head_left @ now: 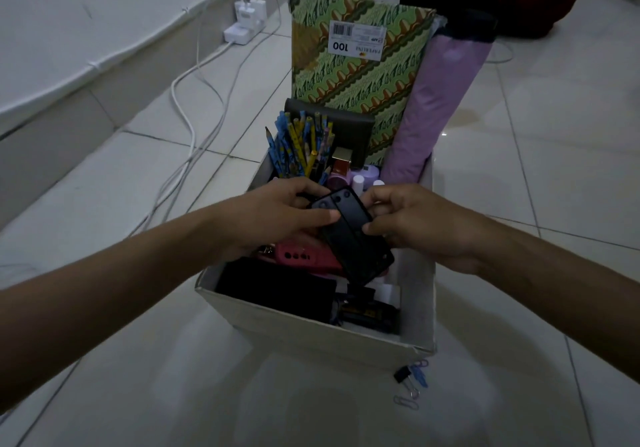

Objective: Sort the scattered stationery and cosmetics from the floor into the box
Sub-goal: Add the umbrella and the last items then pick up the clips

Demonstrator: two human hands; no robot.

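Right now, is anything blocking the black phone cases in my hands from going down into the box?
Yes: the pink phone case lies in the white cardboard box directly beneath the black phone cases.

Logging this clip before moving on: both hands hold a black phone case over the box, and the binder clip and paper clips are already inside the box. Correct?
Not quite. The head view shows the binder clip and paper clips lying on the floor tiles outside the box, by its near corner. The rest stands: the left hand and right hand hold the black phone case over the box.
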